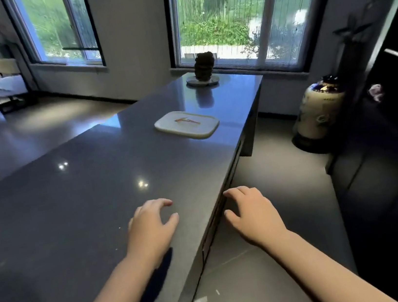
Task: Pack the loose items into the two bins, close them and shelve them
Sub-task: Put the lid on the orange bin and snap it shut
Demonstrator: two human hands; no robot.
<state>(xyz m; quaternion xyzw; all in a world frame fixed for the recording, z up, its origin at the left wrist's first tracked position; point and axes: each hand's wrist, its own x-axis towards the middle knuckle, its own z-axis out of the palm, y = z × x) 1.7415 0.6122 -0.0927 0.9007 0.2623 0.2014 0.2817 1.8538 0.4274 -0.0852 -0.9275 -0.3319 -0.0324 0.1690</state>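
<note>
Bins are showing nowhere; both hands are hanging empty, fingers loosely curled: left hand (151, 225) over the glossy dark grey stone counter (71, 194), right hand (251, 213) just beyond its edge

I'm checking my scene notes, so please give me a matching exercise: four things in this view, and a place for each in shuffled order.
Things:
1. white tray
2. dark sculpture
3. large vase
4. left hand

Places:
A. on the floor, right of the counter
B. at the counter's far end, by the window
C. over the countertop's near part
D. mid-counter, near its right edge

Pairs: 1-D, 2-B, 3-A, 4-C
</note>
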